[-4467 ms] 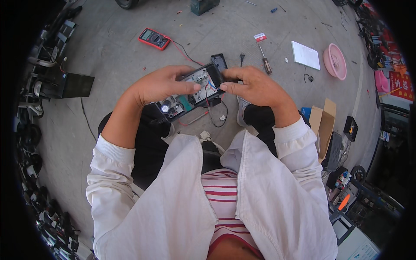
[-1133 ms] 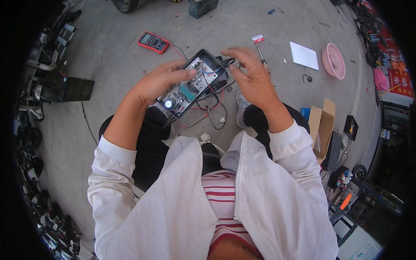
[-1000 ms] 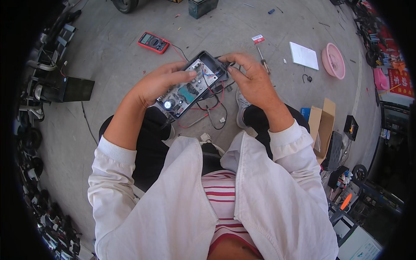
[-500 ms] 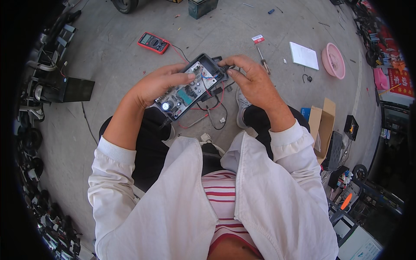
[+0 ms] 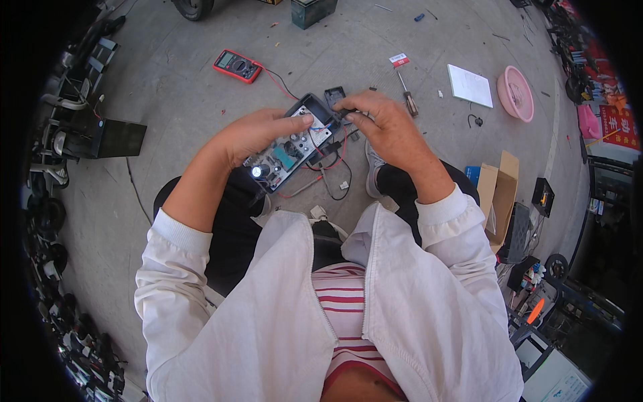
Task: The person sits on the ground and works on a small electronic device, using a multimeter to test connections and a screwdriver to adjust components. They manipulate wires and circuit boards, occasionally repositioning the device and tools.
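Observation:
My left hand (image 5: 258,134) grips an opened black case from its left side, thumb over the edge. Inside lies a circuit board (image 5: 288,153) with a green block, a large round capacitor and thin wires. At the far end of the case, my right hand (image 5: 392,127) pinches a black cable (image 5: 348,112), its fingertips pressed together. A small black recessed part (image 5: 334,96) shows just beyond the case. Red and black leads hang and lie beneath it, and a red probe (image 5: 307,185) rests on the floor between my feet.
Farther off lies a red multimeter (image 5: 238,65) with its leads. To the right are a screwdriver (image 5: 407,95), a white pad (image 5: 469,86), a pink basin (image 5: 515,94) and an open cardboard box (image 5: 504,194). A dark box (image 5: 120,139) stands at left.
The case has shifted slightly toward me and to the right, tilting a little. My left hand moved along with it. My right hand has lowered slightly, with its fingers still closed at the cable.

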Tool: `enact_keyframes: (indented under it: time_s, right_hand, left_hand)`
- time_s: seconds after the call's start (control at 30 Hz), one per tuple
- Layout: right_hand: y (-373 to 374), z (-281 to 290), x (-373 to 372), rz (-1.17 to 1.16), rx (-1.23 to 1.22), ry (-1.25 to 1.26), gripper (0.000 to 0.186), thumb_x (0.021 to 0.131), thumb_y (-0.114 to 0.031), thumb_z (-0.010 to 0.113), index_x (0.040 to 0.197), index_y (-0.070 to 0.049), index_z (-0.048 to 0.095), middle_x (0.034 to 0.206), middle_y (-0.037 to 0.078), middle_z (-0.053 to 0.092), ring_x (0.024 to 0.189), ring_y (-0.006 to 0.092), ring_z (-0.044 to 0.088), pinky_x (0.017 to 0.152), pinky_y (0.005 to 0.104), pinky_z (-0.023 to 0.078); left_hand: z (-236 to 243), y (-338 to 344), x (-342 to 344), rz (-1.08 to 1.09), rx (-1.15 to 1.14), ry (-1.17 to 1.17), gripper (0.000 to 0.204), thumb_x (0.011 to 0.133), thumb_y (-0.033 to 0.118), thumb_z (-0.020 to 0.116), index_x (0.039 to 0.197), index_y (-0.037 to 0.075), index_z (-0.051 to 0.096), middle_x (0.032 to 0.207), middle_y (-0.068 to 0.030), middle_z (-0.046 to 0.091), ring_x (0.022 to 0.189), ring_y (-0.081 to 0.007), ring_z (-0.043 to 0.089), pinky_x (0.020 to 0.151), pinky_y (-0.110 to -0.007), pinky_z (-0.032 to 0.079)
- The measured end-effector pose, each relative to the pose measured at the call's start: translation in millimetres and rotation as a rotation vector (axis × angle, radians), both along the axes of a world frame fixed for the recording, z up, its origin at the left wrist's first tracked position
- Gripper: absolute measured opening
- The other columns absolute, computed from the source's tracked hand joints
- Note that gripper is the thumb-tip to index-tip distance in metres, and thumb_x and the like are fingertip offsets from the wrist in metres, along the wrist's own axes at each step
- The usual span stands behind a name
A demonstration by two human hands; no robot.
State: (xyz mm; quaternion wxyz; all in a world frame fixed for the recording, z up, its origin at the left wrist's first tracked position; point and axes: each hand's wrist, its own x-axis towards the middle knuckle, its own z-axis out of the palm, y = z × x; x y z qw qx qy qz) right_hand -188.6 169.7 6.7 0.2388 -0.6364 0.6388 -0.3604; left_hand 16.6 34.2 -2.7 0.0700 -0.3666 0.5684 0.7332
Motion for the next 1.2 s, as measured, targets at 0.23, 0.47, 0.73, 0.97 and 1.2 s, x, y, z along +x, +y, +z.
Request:
enact_keyframes:
  time_s: [0.23, 0.47, 0.73, 0.97, 1.2]
  right_hand:
    - [2.3, 11.3, -6.0, 0.022, 0.068, -0.069, 0.019, 0.088, -0.005, 0.059, 0.105, -0.004, 0.065, 0.095, 0.008, 0.063, 0.088, 0.0208, 0.058, 0.079, 0.0319, 0.045]
    - [13.1, 31.4, 0.3, 0.066, 0.269, -0.349, 0.024, 0.093, -0.011, 0.057, 0.113, 0.001, 0.062, 0.087, 0.007, 0.062, 0.076, 0.0138, 0.061, 0.069, 0.0264, 0.049]
    - [6.6, 11.2, 29.3, -0.278, 0.563, -0.931, 0.042, 0.093, -0.012, 0.057, 0.131, 0.001, 0.045, 0.085, 0.011, 0.062, 0.068, 0.0152, 0.064, 0.057, 0.0295, 0.055]
    - [4.2, 10.2, 19.3, -0.272, 0.401, -0.509, 0.037, 0.083, -0.008, 0.067, 0.115, 0.0, 0.051, 0.078, 0.011, 0.063, 0.069, 0.0159, 0.066, 0.061, 0.0296, 0.054]
    - [7.6, 12.6, 21.2, -0.247, -0.023, -0.254, 0.037, 0.08, -0.007, 0.069, 0.113, -0.003, 0.052, 0.086, 0.014, 0.063, 0.073, 0.0193, 0.067, 0.064, 0.0311, 0.052]
  left_hand:
    - [7.6, 1.6, -1.1, -0.012, -0.008, 0.015, 0.06, 0.084, 0.048, 0.067, 0.11, -0.006, 0.063, 0.098, -0.0121, 0.067, 0.084, -0.0157, 0.065, 0.075, -0.027, 0.052]
    - [7.0, 1.6, -2.2, 0.121, 0.012, 0.054, 0.05, 0.09, 0.044, 0.061, 0.11, -0.002, 0.063, 0.098, -0.0089, 0.067, 0.081, -0.0126, 0.065, 0.068, -0.026, 0.053]
    - [1.8, 2.9, -13.5, 0.281, -0.026, 0.183, 0.045, 0.092, 0.042, 0.059, 0.11, 0.001, 0.059, 0.095, -0.005, 0.066, 0.079, -0.0101, 0.064, 0.071, -0.025, 0.052]
    - [5.9, 3.4, -14.6, 0.268, -0.001, 0.142, 0.038, 0.093, 0.039, 0.06, 0.105, 0.003, 0.062, 0.089, -0.0018, 0.066, 0.073, -0.0078, 0.063, 0.064, -0.024, 0.052]
    - [3.9, 4.6, -11.9, 0.125, 0.04, 0.054, 0.047, 0.09, 0.04, 0.062, 0.106, -0.004, 0.063, 0.092, -0.0086, 0.068, 0.075, -0.0117, 0.065, 0.066, -0.025, 0.053]
